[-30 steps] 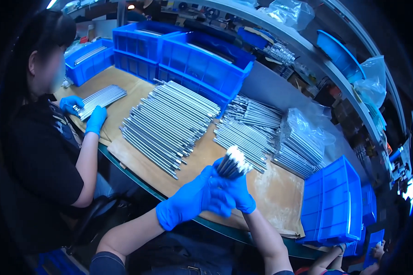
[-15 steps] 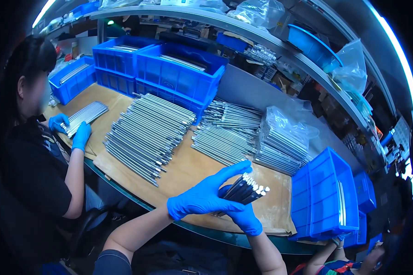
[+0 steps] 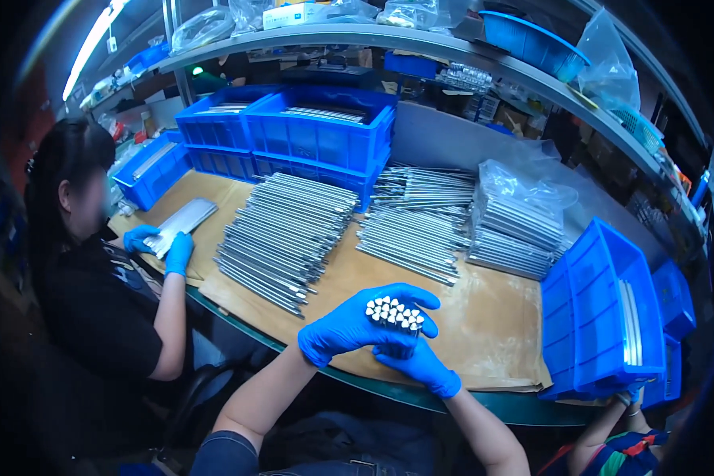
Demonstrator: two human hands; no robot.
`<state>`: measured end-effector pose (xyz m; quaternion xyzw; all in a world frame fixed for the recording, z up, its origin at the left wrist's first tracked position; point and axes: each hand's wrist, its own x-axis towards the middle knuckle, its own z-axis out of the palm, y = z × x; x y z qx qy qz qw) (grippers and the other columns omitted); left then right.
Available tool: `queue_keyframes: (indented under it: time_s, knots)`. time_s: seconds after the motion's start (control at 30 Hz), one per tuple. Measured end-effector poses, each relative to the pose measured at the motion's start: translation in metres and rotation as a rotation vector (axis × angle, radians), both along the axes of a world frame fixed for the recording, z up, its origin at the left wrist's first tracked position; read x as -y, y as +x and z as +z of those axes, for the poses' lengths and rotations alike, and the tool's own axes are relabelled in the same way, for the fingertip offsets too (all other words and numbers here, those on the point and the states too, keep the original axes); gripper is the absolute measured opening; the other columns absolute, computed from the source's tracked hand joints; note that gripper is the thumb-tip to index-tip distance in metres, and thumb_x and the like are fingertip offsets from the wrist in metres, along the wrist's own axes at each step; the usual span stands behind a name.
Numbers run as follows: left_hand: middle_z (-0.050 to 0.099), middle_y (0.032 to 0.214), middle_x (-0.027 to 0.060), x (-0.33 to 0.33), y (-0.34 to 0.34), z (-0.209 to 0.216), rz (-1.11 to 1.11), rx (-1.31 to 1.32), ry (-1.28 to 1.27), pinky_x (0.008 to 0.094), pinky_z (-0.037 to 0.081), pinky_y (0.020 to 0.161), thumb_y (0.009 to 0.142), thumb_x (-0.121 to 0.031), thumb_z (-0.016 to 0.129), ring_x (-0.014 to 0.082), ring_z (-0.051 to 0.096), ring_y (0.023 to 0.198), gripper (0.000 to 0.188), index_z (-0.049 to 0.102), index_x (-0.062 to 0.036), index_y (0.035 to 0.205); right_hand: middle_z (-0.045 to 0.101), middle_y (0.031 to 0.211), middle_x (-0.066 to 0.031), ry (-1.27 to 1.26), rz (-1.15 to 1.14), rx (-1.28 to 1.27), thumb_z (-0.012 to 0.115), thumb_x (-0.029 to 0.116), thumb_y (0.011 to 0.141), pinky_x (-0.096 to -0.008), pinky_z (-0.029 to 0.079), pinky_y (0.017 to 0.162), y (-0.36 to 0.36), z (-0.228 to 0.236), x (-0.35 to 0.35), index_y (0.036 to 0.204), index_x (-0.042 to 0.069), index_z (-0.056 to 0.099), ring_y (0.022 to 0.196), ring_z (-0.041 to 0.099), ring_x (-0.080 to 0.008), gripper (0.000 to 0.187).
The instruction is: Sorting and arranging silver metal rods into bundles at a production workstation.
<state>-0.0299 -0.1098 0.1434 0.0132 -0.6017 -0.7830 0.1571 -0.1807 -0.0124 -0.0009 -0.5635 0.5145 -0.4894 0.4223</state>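
Both gloved hands, left (image 3: 349,324) over right (image 3: 417,365), clamp one rod bundle (image 3: 394,314) (ends up) above the table (image 3: 492,325)

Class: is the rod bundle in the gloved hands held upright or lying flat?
Upright: both hands grip the bundle, its pointed tips facing the camera.

Rod bundle (image 3: 395,315) between left hand (image 3: 349,325) and right hand (image 3: 417,365) (table's near edge) — rod piles (image 3: 282,234) behind, bins (image 3: 317,131) farther back.

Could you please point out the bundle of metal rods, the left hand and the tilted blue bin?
bundle of metal rods (image 3: 395,314), head view, pointed rod tips.
left hand (image 3: 349,325), head view, gloved back.
tilted blue bin (image 3: 591,317), head view, inner floor.
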Motion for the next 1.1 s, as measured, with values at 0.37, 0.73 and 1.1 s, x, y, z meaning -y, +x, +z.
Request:
queue_keyframes:
  time_s: [0.37, 0.73, 1.1]
  knots:
    - [0.063, 0.103, 0.0181, -0.002, 0.021, -0.015, 0.292, -0.046, 0.007, 0.0366, 0.051, 0.086, 0.076, -0.008, 0.067, 0.0279, 0.063, 0.097, 0.035, 0.058, 0.005, 0.107, 0.065, 0.102, -0.011, 0.135, 0.05, 0.04, 0.07, 0.015, 0.078, -0.0321, 0.047, 0.084, 0.006, 0.017, -0.001, 0.113, 0.003, 0.058, 0.095, 0.061, -0.0181, 0.038]
    - [0.063, 0.1, 0.0195, 0.01, 0.036, -0.041, 0.342, -0.136, 0.104, 0.0428, 0.047, 0.09, 0.074, -0.012, 0.069, 0.0333, 0.061, 0.098, 0.038, 0.058, 0.0048, 0.107, 0.065, 0.097, -0.0137, 0.064, 0.016, -0.125, 0.071, 0.016, 0.075, -0.0336, 0.049, 0.077, 0.01, 0.029, 0.002, 0.113, 0.007, 0.058, 0.09, 0.064, -0.0245, 0.041]
    - [0.064, 0.096, 0.0192, 0.02, 0.027, -0.039, 0.339, -0.126, 0.141, 0.0418, 0.048, 0.088, 0.073, -0.011, 0.07, 0.0317, 0.062, 0.095, 0.037, 0.059, 0.0044, 0.105, 0.063, 0.103, -0.0153, 0.012, 0.019, -0.164, 0.073, 0.021, 0.074, -0.0353, 0.049, 0.08, 0.006, 0.035, 0.004, 0.119, 0.007, 0.054, 0.093, 0.063, -0.028, 0.051]
